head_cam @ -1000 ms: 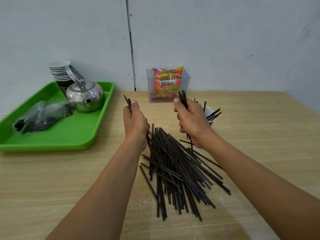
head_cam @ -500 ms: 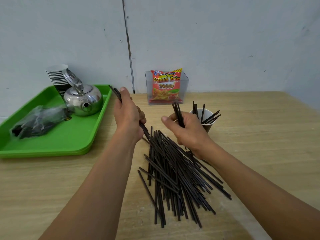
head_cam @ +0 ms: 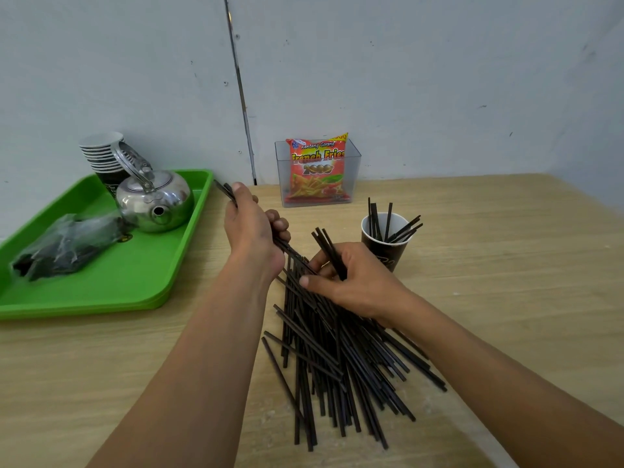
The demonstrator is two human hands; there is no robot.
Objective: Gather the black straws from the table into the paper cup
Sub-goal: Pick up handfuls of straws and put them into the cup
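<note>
Above the straw pile (head_cam: 337,359), left fingers (head_cam: 282,227) clamped on straws (head_cam: 225,191), right fingers (head_cam: 318,265) gripping a bunch (head_cam: 329,248), cup (head_cam: 395,255) beside.

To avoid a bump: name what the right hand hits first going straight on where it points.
Probably the left hand, which grips straws just ahead of the right hand; their depth gap is unclear.

Facing me, snack bag (head_cam: 317,173) marked "Kentang Goreng", "French Fries", "2000", standing in clear plastic box (head_cam: 354,177), far edge of table (head_cam: 472,265)
</note>
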